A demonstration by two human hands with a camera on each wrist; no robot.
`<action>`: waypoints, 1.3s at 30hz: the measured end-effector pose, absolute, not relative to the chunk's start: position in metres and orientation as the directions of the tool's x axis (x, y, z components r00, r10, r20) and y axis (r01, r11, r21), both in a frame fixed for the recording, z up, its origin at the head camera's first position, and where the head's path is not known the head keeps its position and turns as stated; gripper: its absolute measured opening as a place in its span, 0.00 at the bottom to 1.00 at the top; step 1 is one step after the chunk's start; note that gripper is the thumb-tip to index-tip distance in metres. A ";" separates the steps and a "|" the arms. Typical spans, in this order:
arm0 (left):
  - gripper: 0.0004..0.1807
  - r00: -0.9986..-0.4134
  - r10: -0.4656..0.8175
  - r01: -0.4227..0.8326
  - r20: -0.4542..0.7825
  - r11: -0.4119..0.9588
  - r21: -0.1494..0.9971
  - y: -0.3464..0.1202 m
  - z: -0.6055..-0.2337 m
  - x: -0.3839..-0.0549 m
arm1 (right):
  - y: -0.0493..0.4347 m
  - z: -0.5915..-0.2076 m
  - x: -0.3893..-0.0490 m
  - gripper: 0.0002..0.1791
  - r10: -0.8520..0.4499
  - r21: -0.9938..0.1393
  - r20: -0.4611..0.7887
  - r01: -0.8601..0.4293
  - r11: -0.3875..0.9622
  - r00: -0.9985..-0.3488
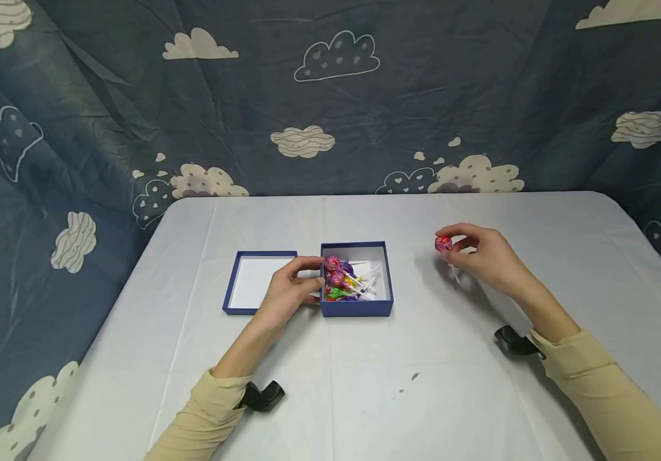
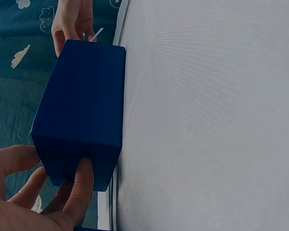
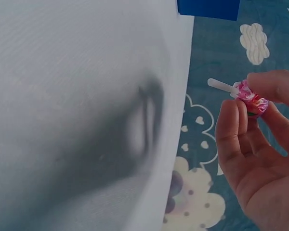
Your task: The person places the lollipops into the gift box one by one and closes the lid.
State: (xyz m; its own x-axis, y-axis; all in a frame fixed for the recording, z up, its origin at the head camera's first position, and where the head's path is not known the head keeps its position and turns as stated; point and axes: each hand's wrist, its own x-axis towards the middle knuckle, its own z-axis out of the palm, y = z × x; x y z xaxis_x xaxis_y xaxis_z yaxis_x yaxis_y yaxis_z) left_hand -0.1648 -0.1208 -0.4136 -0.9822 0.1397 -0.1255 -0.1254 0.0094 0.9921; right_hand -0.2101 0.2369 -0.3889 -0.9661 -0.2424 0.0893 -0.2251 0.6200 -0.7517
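A blue box (image 1: 357, 308) with a white inside stands on the table, holding several wrapped lollipops (image 1: 339, 280) with white sticks. My left hand (image 1: 291, 285) touches the left end of the box; in the left wrist view its spread fingers (image 2: 82, 185) rest against the end wall. Off to the right, my right hand (image 1: 489, 259) pinches one pink-and-red wrapped lollipop (image 1: 442, 244) above the table. Its white stick (image 3: 221, 85) points away from the fingers in the right wrist view.
The blue-edged lid (image 1: 252, 282), white inside up, lies left of the box, partly behind my left hand. A white cloth covers the table (image 1: 359, 397), with small brown specks (image 1: 414, 376) near the front. Behind hangs a dark cloud-patterned curtain (image 1: 423, 109).
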 end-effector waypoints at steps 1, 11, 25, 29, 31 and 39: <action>0.21 -0.982 0.139 -0.125 -0.125 0.009 0.992 -0.121 -0.414 -0.165 | 0.236 -0.388 -0.209 0.20 -0.247 -0.748 0.096 -0.234 0.621 -0.964; 0.21 -0.983 0.134 -0.122 -0.124 0.019 0.992 -0.121 -0.414 -0.164 | 0.222 -0.383 -0.204 0.17 -0.308 -0.726 0.179 -0.337 0.600 -0.934; 0.22 -0.981 0.146 -0.125 -0.125 0.012 0.992 -0.122 -0.413 -0.163 | 0.199 -0.373 -0.194 0.18 -0.322 -0.731 0.205 -0.363 0.578 -0.924; 0.21 -0.982 0.143 -0.123 -0.123 0.007 0.992 -0.121 -0.413 -0.164 | 0.189 -0.368 -0.191 0.19 -0.342 -0.734 0.216 -0.383 0.561 -0.915; 0.21 -0.983 0.141 -0.122 -0.122 0.007 0.992 -0.121 -0.414 -0.164 | 0.184 -0.367 -0.189 0.19 -0.355 -0.736 0.215 -0.390 0.553 -0.910; 0.21 -0.983 0.142 -0.118 -0.119 0.014 0.993 -0.122 -0.414 -0.164 | 0.164 -0.365 -0.189 0.19 -0.414 -0.756 0.204 -0.411 0.510 -0.887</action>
State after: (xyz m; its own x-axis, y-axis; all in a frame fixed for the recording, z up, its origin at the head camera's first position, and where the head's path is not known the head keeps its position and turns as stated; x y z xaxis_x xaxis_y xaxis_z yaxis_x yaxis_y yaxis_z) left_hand -0.1638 -0.1215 -0.4135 -0.9827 0.1416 -0.1192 -0.1184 0.0144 0.9929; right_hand -0.1890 0.1638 -0.3650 -0.8872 -0.4138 0.2041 -0.4115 0.5097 -0.7556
